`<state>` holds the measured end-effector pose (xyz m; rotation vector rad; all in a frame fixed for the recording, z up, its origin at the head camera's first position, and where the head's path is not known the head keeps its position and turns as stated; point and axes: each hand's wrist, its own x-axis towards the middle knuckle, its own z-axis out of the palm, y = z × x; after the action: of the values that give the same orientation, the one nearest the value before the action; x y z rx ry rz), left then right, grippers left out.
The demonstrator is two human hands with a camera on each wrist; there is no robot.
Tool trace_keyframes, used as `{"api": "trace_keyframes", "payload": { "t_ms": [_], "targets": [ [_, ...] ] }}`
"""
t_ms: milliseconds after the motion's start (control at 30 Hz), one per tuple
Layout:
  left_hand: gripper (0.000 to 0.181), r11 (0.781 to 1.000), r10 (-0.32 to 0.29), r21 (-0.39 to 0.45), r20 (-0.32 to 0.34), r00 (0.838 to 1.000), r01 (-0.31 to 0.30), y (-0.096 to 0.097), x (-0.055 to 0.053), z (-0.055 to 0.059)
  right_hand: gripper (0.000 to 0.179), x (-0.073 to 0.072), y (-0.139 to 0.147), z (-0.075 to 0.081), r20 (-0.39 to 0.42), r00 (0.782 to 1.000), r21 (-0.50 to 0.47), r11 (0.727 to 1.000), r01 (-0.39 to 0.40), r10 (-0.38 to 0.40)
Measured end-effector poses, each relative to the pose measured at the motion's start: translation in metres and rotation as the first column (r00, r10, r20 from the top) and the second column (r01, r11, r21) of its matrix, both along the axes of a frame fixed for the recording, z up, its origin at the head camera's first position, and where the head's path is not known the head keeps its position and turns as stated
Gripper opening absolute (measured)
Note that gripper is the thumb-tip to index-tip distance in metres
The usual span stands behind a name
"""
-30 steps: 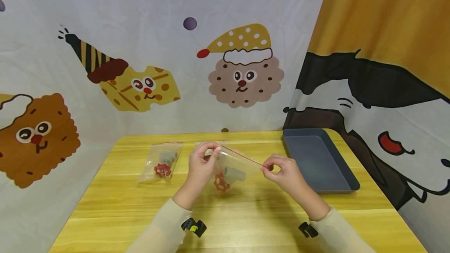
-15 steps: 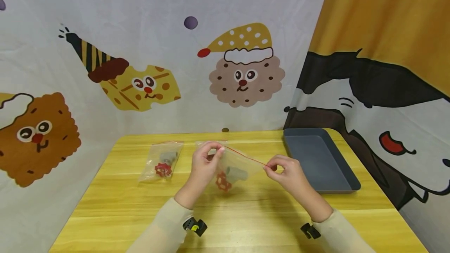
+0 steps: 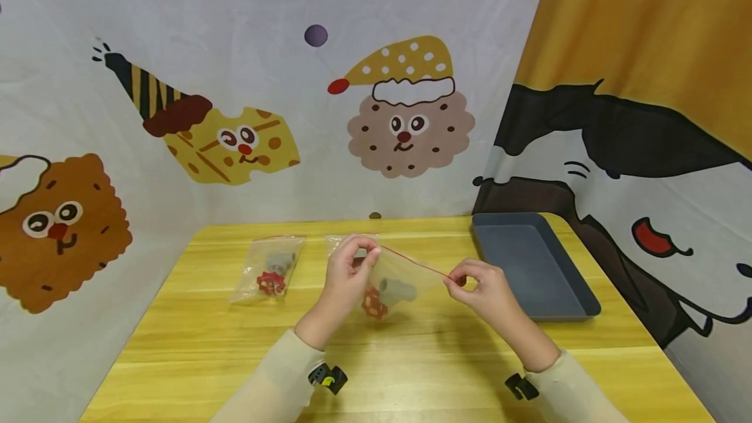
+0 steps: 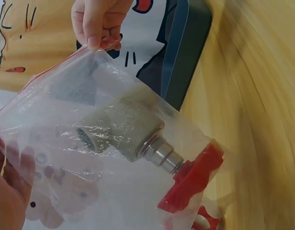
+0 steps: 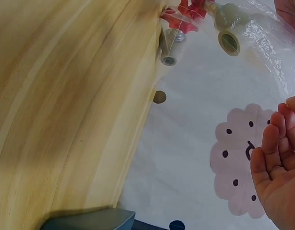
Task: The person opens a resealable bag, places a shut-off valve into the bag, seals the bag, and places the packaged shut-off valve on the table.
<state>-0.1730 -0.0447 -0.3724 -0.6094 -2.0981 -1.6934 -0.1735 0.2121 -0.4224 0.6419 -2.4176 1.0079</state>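
In the head view, a clear zip bag with a red seal strip is stretched between both hands above the table. My left hand pinches the seal's left end, and my right hand pinches its right end between thumb and fingertips. Inside the bag hangs a valve with a grey pipe body, a metal stem and a red handwheel. The strip runs taut and slopes down to the right. From the right wrist view, the grey valve's round opening shows through the plastic.
Another bagged valve lies on the left of the wooden table. A further bag lies mostly hidden behind the left hand. At the back right stands a dark grey tray. A printed curtain hangs behind the table.
Both hands have shifted slightly to the right together with the stretched bag and its valve. The pinch on each end of the seal is the same.
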Motion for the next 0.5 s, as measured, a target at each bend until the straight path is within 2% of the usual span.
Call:
{"api": "trace_keyframes", "payload": {
  "t_ms": [233, 500],
  "targets": [
    [0.007, 0.999, -0.003, 0.039, 0.024, 1.000, 0.002, -0.001, -0.002, 0.003, 0.018, 0.000, 0.006, -0.003, 0.047, 0.999, -0.007, 1.000, 0.019, -0.019],
    [0.007, 0.999, -0.014, 0.039, -0.006, 1.000, 0.014, -0.005, -0.003, 0.004, 0.017, -0.002, 0.021, -0.004, 0.194, 0.977, 0.042, 0.996, 0.085, -0.091]
  ]
}}
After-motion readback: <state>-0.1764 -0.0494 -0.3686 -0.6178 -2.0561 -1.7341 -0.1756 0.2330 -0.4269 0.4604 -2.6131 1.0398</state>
